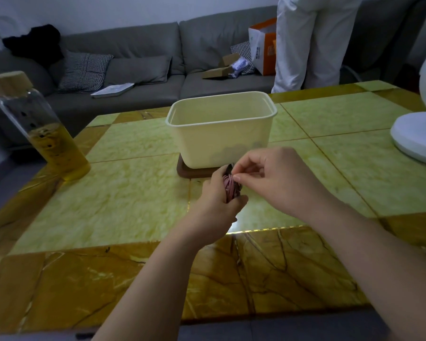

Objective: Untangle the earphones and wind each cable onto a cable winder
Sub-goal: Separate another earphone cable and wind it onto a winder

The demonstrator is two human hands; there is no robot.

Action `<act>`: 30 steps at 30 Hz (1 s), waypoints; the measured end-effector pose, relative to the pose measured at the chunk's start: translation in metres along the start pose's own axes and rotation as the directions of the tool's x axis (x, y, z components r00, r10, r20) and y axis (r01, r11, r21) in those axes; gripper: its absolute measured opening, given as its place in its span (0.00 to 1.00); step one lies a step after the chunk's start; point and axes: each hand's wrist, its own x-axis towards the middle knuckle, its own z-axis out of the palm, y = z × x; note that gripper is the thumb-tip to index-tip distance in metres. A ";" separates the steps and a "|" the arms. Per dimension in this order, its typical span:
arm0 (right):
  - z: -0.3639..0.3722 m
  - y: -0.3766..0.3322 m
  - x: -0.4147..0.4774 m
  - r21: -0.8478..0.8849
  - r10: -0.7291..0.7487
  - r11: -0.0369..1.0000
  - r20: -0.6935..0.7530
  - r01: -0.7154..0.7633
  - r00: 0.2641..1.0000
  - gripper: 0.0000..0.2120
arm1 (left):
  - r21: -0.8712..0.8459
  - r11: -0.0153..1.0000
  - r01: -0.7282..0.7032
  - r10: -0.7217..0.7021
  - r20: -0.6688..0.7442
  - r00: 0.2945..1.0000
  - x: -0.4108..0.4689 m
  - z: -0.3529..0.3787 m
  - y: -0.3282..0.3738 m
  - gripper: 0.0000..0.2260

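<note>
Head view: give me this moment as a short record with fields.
held: coil of pink earphone cable, gripped by the left hand
right hand: pinches the coil's top
behind hands: cream rectangular plastic tub on a brown mat
far left: clear glass bottle, wooden cap, yellow liquid
surface: green and amber stone-pattern table

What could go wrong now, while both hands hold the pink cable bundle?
The right hand pinches a strand of the pink wound earphone cable; if it slips, the coils gripped by the left hand may spring loose. The cream plastic box stands behind the hands; a tug could bump it.
</note>
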 end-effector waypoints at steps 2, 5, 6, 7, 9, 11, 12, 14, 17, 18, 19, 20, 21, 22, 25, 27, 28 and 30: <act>0.006 -0.002 -0.003 -0.070 -0.110 0.991 0.030 0.111 0.994 0.05 | -0.294 0.953 0.071 -0.049 0.080 0.996 0.001 -0.003 0.003 0.25; 0.013 -0.002 -0.006 -0.090 -0.226 0.969 0.055 0.230 0.973 0.11 | -0.714 0.682 0.159 -0.045 0.175 0.983 0.003 -0.015 0.007 0.16; 0.015 -0.002 -0.007 -0.101 -0.254 0.961 0.056 0.259 0.966 0.14 | -0.809 0.562 0.176 -0.038 0.186 0.982 0.002 -0.018 0.009 0.14; 0.016 -0.001 -0.008 -0.115 -0.281 0.951 0.056 0.286 0.958 0.16 | -0.875 0.446 0.188 -0.039 0.191 0.981 0.002 -0.020 0.011 0.10; 0.018 -0.001 -0.010 -0.176 -0.345 0.921 0.038 0.346 0.938 0.19 | -0.936 0.295 0.191 -0.048 0.185 0.982 0.000 -0.021 0.016 0.06; 0.019 -0.001 -0.012 -0.248 -0.421 0.882 -0.035 0.400 0.907 0.17 | -0.958 0.222 0.180 -0.049 0.173 0.984 -0.002 -0.020 0.019 0.06; 0.019 -0.001 -0.014 -0.262 -0.453 0.869 -0.083 0.420 0.887 0.15 | -0.966 0.194 0.171 -0.052 0.164 0.985 -0.001 -0.019 0.020 0.05; 0.021 -0.003 -0.016 -0.262 -0.506 0.848 -0.140 0.462 0.851 0.12 | -0.977 0.160 0.144 -0.063 0.136 0.989 0.002 -0.018 0.021 0.05; 0.024 -0.001 -0.017 -0.232 -0.551 0.824 -0.121 0.517 0.826 0.10 | -0.989 0.105 0.105 -0.110 0.094 0.989 0.004 -0.019 0.020 0.09; 0.023 0.001 -0.016 -0.201 -0.543 0.833 -0.121 0.516 0.831 0.10 | -0.991 0.094 0.097 -0.122 0.085 0.989 0.005 -0.019 0.019 0.07; 0.022 0.002 -0.014 -0.155 -0.522 0.850 -0.129 0.503 0.843 0.10 | -0.992 0.095 0.087 -0.129 0.075 0.989 0.006 -0.019 0.019 0.06; 0.020 0.002 -0.013 -0.103 -0.493 0.870 -0.137 0.482 0.859 0.09 | -0.991 0.107 0.078 -0.125 0.064 0.990 0.006 -0.019 0.019 0.06; 0.018 0.003 -0.011 -0.060 -0.466 0.885 -0.140 0.462 0.874 0.09 | -0.990 0.121 0.067 -0.110 0.054 0.992 0.006 -0.020 0.020 0.09; 0.017 0.004 -0.009 -0.037 -0.442 0.897 -0.138 0.441 0.886 0.08 | -0.989 0.133 0.059 -0.093 0.047 0.995 0.006 -0.019 0.020 0.13; 0.013 0.005 -0.005 -0.006 -0.366 0.930 -0.106 0.368 0.924 0.07 | -0.984 0.169 0.049 -0.074 0.037 0.997 0.004 -0.019 0.023 0.14; 0.009 0.006 -0.003 0.023 -0.309 0.950 -0.081 0.312 0.948 0.06 | -0.978 0.201 0.055 -0.077 0.040 0.996 0.002 -0.018 0.027 0.13; 0.007 0.005 -0.002 0.041 -0.275 0.960 -0.070 0.278 0.959 0.05 | -0.973 0.222 0.061 -0.076 0.045 0.996 0.001 -0.018 0.028 0.12; 0.002 0.005 0.000 0.083 -0.185 0.979 -0.035 0.188 0.982 0.05 | -0.951 0.299 0.080 -0.071 0.062 0.996 -0.001 -0.018 0.028 0.11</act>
